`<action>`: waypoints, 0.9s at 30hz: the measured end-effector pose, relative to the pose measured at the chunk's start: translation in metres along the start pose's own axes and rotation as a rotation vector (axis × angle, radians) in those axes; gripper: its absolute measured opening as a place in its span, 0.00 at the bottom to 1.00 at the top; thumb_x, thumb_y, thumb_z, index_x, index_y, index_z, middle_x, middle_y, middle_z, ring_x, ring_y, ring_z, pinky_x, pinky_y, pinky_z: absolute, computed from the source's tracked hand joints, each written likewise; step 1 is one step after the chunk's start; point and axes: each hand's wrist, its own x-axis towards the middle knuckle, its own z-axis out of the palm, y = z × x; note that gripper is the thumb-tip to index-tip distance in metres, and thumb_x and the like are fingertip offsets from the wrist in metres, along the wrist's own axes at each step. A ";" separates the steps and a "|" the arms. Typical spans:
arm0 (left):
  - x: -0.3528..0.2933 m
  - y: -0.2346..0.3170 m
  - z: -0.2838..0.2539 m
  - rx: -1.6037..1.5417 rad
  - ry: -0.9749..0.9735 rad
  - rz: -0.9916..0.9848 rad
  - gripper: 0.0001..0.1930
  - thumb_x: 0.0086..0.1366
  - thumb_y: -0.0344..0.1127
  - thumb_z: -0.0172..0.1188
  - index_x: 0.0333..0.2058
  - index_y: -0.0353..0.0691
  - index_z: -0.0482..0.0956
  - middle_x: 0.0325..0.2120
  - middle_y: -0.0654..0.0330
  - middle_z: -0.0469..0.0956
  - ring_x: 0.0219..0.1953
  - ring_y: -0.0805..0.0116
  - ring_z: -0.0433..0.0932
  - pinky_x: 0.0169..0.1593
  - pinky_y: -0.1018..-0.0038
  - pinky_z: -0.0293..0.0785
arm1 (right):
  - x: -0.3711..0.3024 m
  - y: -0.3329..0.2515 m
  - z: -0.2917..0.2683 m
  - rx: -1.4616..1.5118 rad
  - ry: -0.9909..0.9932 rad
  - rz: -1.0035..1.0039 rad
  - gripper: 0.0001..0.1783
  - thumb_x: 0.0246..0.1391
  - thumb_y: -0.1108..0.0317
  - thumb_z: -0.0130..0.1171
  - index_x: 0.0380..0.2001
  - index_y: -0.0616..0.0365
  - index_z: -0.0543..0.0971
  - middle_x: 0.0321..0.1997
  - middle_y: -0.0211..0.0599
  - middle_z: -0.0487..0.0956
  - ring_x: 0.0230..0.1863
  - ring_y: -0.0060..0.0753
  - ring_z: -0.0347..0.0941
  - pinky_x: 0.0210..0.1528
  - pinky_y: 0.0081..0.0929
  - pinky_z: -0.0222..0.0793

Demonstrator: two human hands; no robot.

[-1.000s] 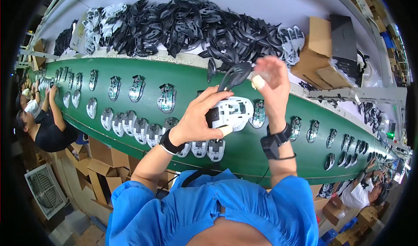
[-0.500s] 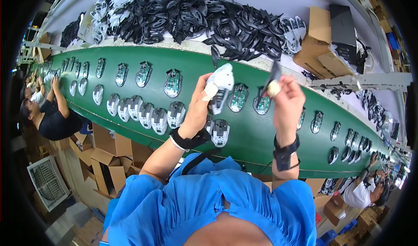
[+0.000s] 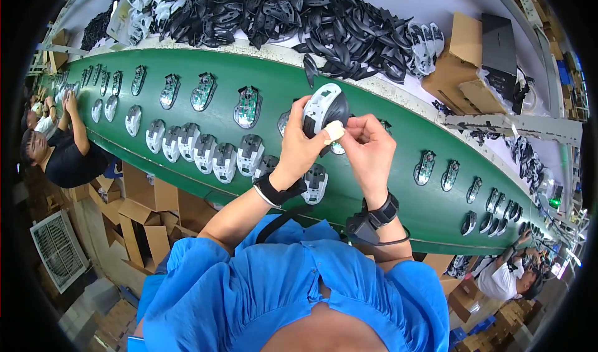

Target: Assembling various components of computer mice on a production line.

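Observation:
My left hand [image 3: 293,150] grips a white-and-grey computer mouse shell [image 3: 322,101], tilted up above the belt. A curved black side panel [image 3: 338,112] lies against the shell's right side. My right hand [image 3: 372,153] is closed with its fingertips at that panel's lower edge, and the fingers partly hide the contact. Pale finger covers [image 3: 334,131] show where the two thumbs meet. Below the hands, another mouse shell [image 3: 315,184] rests on the green belt [image 3: 398,209]. A mouse base with a green circuit board [image 3: 247,107] sits to the left.
A heap of black plastic panels [image 3: 249,13] covers the shelf beyond the belt. Mouse bases and shells stand in rows along both sides. An open cardboard box [image 3: 458,53] is at the far right. Co-workers sit at the left [image 3: 62,146] and right [image 3: 504,277].
My right hand has moved left, bringing the black panel from apart to against the shell. My left hand has turned the shell and shifted slightly right. The whole view has shifted a little.

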 end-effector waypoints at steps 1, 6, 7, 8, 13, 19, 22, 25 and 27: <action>0.000 0.000 -0.001 0.000 -0.006 -0.001 0.28 0.59 0.39 0.58 0.55 0.32 0.62 0.47 0.55 0.71 0.46 0.69 0.71 0.51 0.74 0.67 | -0.002 -0.002 -0.001 -0.059 -0.029 0.012 0.09 0.43 0.77 0.66 0.29 0.63 0.76 0.24 0.32 0.80 0.27 0.19 0.77 0.29 0.18 0.73; -0.010 0.007 -0.011 -0.243 -0.176 -0.054 0.35 0.49 0.36 0.67 0.56 0.35 0.63 0.49 0.56 0.70 0.50 0.67 0.69 0.54 0.73 0.65 | -0.009 -0.004 -0.038 0.275 -0.456 0.208 0.14 0.41 0.79 0.66 0.35 0.63 0.78 0.33 0.37 0.82 0.35 0.25 0.79 0.38 0.22 0.75; -0.010 0.012 -0.015 -0.257 -0.219 -0.052 0.36 0.49 0.37 0.68 0.56 0.35 0.64 0.49 0.56 0.69 0.51 0.66 0.69 0.55 0.72 0.64 | -0.006 -0.010 -0.052 0.407 -0.520 0.356 0.22 0.41 0.78 0.67 0.44 0.63 0.77 0.44 0.40 0.80 0.45 0.29 0.76 0.49 0.28 0.73; -0.010 0.011 -0.019 -0.255 -0.225 -0.057 0.36 0.49 0.37 0.68 0.56 0.35 0.64 0.49 0.56 0.69 0.51 0.66 0.69 0.55 0.72 0.64 | -0.001 -0.013 -0.055 0.490 -0.497 0.300 0.27 0.41 0.77 0.67 0.49 0.62 0.74 0.48 0.41 0.77 0.50 0.31 0.74 0.53 0.30 0.70; -0.008 0.011 -0.016 -0.094 -0.349 0.117 0.41 0.44 0.40 0.70 0.57 0.36 0.64 0.50 0.54 0.68 0.52 0.62 0.68 0.56 0.69 0.63 | 0.012 -0.010 -0.044 0.569 -0.545 0.260 0.37 0.40 0.73 0.69 0.57 0.60 0.69 0.57 0.39 0.72 0.59 0.34 0.67 0.61 0.34 0.61; -0.007 0.012 -0.008 0.014 -0.301 -0.016 0.31 0.44 0.33 0.68 0.51 0.35 0.72 0.42 0.56 0.75 0.44 0.66 0.75 0.49 0.74 0.69 | 0.001 0.010 -0.043 0.631 -0.463 0.295 0.33 0.46 0.73 0.65 0.58 0.63 0.68 0.53 0.39 0.75 0.53 0.30 0.72 0.56 0.28 0.68; 0.001 -0.002 0.005 -0.241 -0.386 -0.400 0.32 0.48 0.34 0.69 0.53 0.35 0.68 0.43 0.56 0.74 0.45 0.70 0.73 0.50 0.74 0.70 | 0.004 0.028 -0.052 0.619 -0.389 0.544 0.25 0.53 0.71 0.59 0.55 0.63 0.69 0.50 0.36 0.77 0.49 0.27 0.74 0.51 0.25 0.72; -0.013 0.000 0.011 -0.118 -0.416 -0.251 0.37 0.45 0.34 0.71 0.55 0.36 0.65 0.44 0.56 0.74 0.47 0.70 0.72 0.52 0.75 0.68 | -0.004 0.045 -0.075 0.786 -0.375 0.604 0.24 0.53 0.71 0.59 0.54 0.62 0.70 0.49 0.37 0.77 0.48 0.27 0.74 0.51 0.26 0.71; -0.011 -0.005 0.007 0.118 -0.505 -0.126 0.38 0.43 0.34 0.71 0.54 0.35 0.64 0.43 0.54 0.73 0.46 0.69 0.72 0.51 0.75 0.68 | -0.012 0.048 -0.082 0.811 -0.340 0.597 0.24 0.52 0.72 0.58 0.54 0.61 0.70 0.49 0.38 0.76 0.47 0.27 0.75 0.47 0.25 0.74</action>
